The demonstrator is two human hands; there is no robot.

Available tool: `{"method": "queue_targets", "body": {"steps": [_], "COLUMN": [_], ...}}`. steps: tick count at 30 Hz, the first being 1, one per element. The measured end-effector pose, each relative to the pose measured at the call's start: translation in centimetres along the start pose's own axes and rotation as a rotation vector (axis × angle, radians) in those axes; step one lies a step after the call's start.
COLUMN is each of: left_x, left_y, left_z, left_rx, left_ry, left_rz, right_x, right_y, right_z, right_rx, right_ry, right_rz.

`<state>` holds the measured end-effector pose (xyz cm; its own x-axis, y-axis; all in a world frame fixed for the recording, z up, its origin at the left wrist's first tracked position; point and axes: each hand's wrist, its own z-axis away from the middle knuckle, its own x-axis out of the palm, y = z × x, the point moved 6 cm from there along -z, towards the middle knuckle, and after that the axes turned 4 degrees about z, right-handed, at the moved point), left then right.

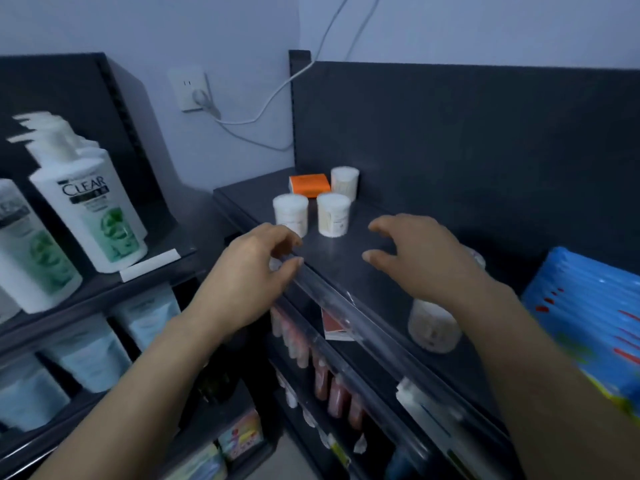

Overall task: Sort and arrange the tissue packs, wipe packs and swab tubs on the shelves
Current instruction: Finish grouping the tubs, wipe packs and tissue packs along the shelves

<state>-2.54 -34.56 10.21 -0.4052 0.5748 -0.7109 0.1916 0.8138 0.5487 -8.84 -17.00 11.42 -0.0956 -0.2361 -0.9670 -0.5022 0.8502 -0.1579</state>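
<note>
two bare forearms reach in from below. the left hand (252, 268) hangs over the clear front rail (349, 306) of the dark shelf (346, 258), fingers loosely curled, thumb and forefinger close together, nothing visibly held. the right hand (426, 258) hovers above the shelf with fingers spread and bent, gripping nothing. under the right forearm a blurred swab tub (433, 329) stands near the front edge; another is mostly hidden behind that hand. toward the back left corner three swab tubs (333, 214) stand upright in a cluster, just beside a flat orange box (309, 184) and apart from both hands. a blue pack (595, 317) lies at the far right. shampoo bottles (93, 202) fill the neighbouring shelf on the left.
</note>
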Motion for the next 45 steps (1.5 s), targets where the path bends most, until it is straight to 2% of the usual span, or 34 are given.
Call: {"method": "queue_targets", "body": {"steps": [4, 12, 16, 23, 28, 31, 36, 41, 45], "left_x": [0.1, 1.9, 4.8, 8.2, 10.2, 10.5, 9.2, 8.2, 8.5], "left_y": [-3.3, -10.4, -14.0, -17.8, -18.6, -18.5, -17.3, -12.5, -7.6], "left_z": [-4.5, -13.3, -17.9, -23.3, -24.6, -25.0, -25.7, -25.3, -23.2], "left_rx": [-0.048, -0.125, -0.135, -0.174, -0.152, -0.131, -0.136, -0.135, -0.117], "left_ry": [0.03, -0.04, -0.209, -0.625, -0.756, -0.731, -0.586, -0.468, -0.442], "left_rz": [-0.014, -0.011, -0.063, -0.154, -0.111, -0.091, 0.032, 0.21, 0.324], "right_x": [0.4, 4.0, 6.9, 11.5, 13.0, 13.1, 10.2, 4.3, 0.2], "right_y": [0.5, 1.6, 2.4, 3.1, 3.5, 3.7, 5.0, 7.4, 9.1], "right_z": [-5.9, -16.0, -20.1, -25.4, -26.8, -27.3, -25.7, -21.2, -15.8], "right_rx": [-0.004, 0.062, 0.132, 0.227, 0.263, 0.273, 0.36, 0.487, 0.54], "right_ry": [0.007, -0.096, -0.2, -0.422, -0.462, -0.418, -0.255, -0.075, 0.04], "right_rz": [0.0, -0.032, -0.029, -0.038, -0.123, -0.153, -0.193, -0.187, -0.181]}}
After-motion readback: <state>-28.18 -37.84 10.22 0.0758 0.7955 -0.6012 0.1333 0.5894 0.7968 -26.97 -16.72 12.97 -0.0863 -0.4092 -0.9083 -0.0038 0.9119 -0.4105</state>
